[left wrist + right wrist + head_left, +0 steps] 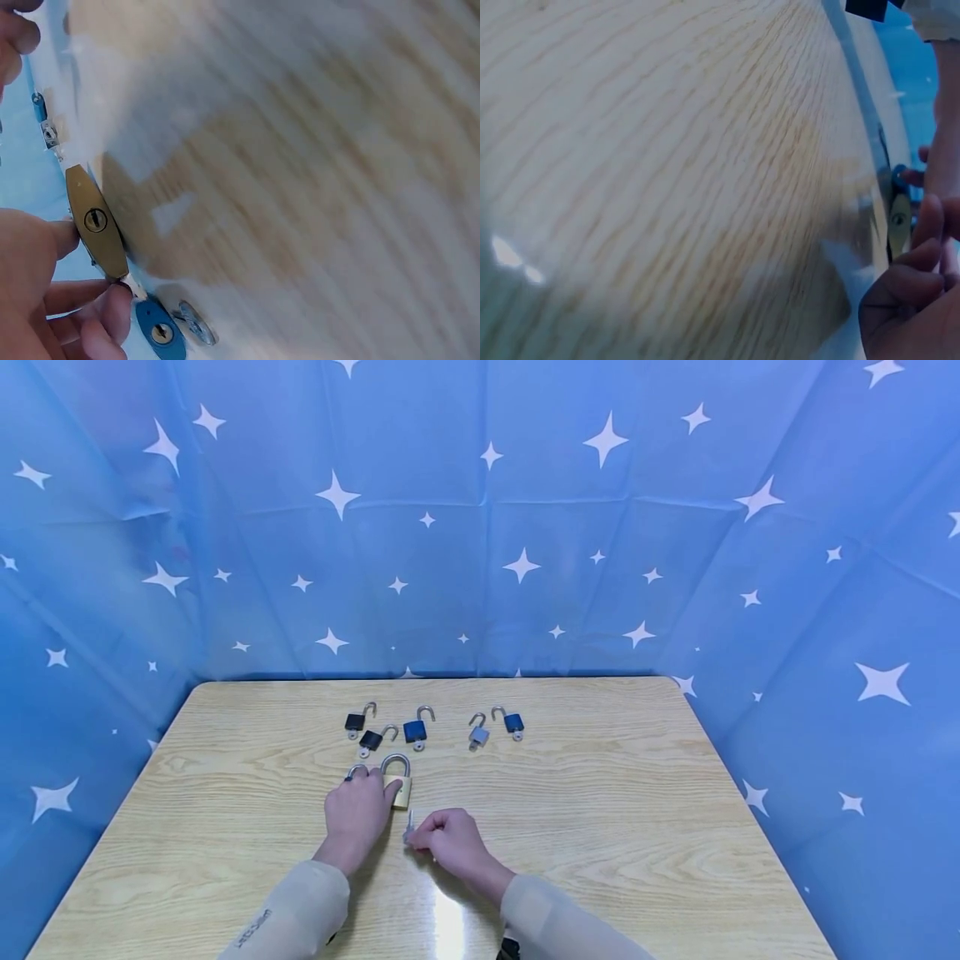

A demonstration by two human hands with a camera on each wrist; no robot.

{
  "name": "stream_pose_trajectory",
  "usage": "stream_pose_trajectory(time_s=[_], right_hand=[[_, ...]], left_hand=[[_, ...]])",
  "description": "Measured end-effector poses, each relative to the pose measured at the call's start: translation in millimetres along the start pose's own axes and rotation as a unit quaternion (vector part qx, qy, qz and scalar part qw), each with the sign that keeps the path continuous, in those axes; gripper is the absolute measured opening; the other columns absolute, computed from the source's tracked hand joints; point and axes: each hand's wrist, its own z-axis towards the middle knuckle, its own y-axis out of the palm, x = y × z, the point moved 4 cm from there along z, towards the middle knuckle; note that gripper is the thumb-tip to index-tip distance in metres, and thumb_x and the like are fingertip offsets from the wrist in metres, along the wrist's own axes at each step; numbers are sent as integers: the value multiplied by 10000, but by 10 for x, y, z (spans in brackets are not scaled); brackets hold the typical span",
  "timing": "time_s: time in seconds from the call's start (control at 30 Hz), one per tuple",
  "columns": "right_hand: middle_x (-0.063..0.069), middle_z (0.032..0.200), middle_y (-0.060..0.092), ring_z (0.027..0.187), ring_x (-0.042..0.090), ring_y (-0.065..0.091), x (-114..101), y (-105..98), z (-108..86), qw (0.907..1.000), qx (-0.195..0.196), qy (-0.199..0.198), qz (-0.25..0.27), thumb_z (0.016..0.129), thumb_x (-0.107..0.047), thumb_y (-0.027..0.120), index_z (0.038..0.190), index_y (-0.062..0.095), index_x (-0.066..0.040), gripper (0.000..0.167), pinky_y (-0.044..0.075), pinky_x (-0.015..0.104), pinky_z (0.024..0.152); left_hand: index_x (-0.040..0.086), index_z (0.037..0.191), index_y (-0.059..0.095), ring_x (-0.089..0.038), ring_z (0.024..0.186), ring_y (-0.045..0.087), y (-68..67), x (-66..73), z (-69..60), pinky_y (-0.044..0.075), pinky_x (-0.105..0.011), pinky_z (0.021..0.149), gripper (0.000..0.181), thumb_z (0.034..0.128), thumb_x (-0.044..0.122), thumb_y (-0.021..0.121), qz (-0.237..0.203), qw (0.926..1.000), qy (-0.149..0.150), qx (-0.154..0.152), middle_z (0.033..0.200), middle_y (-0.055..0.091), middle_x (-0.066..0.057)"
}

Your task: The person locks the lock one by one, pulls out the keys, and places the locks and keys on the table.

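My left hand holds a large brass padlock at its left side, the thumb on its face. In the left wrist view the padlock's end shows a keyhole with no key in it. A blue padlock with a bare keyhole lies beside it, next to a round silver piece; in the head view the hand covers most of it. My right hand pinches a small silver key just in front of the brass padlock. In the right wrist view its fingers are curled, and the key is hidden.
Further back on the wooden table lie several smaller padlocks with raised shackles and keys in them: black ones, blue ones and a grey one. A blue star-patterned curtain hangs behind and at both sides.
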Motion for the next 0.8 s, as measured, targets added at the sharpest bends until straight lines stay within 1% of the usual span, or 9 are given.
stream_pose_trajectory(time_s=[0.1, 0.2, 0.23, 0.33, 0.5, 0.6, 0.7, 0.8], right_hand=[[19, 628, 662, 649, 98, 538, -26, 23, 0, 9998, 28, -64, -161, 789, -139, 738, 699, 709, -56, 125, 419, 238, 613], [16, 622, 662, 662, 84, 549, -47, 47, 5, 9993, 42, -124, -350, 788, -155, 736, 682, 707, -73, 137, 427, 237, 664], [7, 615, 658, 665, 77, 548, -52, 57, 8, 9990, 55, -138, -431, 790, -162, 736, 675, 705, -80, 145, 424, 233, 674], [-30, 604, 644, 655, 62, 541, -68, 92, 17, 9980, 55, -122, -624, 798, -186, 734, 662, 699, -100, 164, 418, 226, 662], [-72, 589, 627, 632, 62, 529, -101, 175, 38, 9951, 49, -7, -992, 804, -234, 728, 644, 694, -132, 193, 397, 232, 621], [-98, 626, 634, 636, 62, 532, -119, 220, 54, 9921, 71, 57, -1253, 797, -255, 729, 633, 692, -147, 200, 397, 246, 607], [-116, 654, 628, 623, 71, 529, -138, 254, 80, 9885, 114, 49, -1509, 789, -266, 731, 610, 674, -166, 213, 396, 259, 577], [-115, 642, 607, 600, 82, 522, -149, 278, 110, 9848, 150, 40, -1727, 790, -280, 730, 586, 644, -185, 240, 390, 265, 543]], left_hand=[[52, 938, 665, -309, 568, 606, -27, -51, 4, 420, -394, 439, 472, 934, 515, 575, -197, 9996, 12, 214, 821, 634, -137], [73, 997, 686, -287, 532, 587, -93, -131, 21, 399, -366, 419, 464, 945, 515, 558, -370, 9983, -6, 452, 840, 656, -131], [73, 1025, 692, -272, 512, 572, -129, -158, 26, 392, -354, 411, 468, 951, 513, 551, -424, 9979, -19, 488, 850, 666, -134], [79, 1120, 684, -256, 515, 566, -224, -244, 35, 384, -332, 407, 486, 970, 510, 515, -535, 9975, -72, 461, 893, 689, -141], [92, 1166, 673, -335, 600, 637, -359, -384, 17, 418, -381, 422, 475, 992, 488, 477, -709, 9965, -230, 379, 984, 709, -163], [98, 1175, 669, -378, 668, 663, -385, -440, 2, 445, -418, 452, 472, 1000, 482, 458, -745, 9962, -287, 348, 1026, 708, -173], [102, 1188, 663, -399, 724, 673, -394, -462, -11, 463, -435, 483, 477, 1003, 485, 447, -795, 9959, -306, 312, 1040, 707, -175], [103, 1198, 660, -390, 718, 670, -399, -471, -17, 456, -417, 482, 491, 1005, 495, 436, -833, 9956, -336, 283, 1033, 708, -172]])
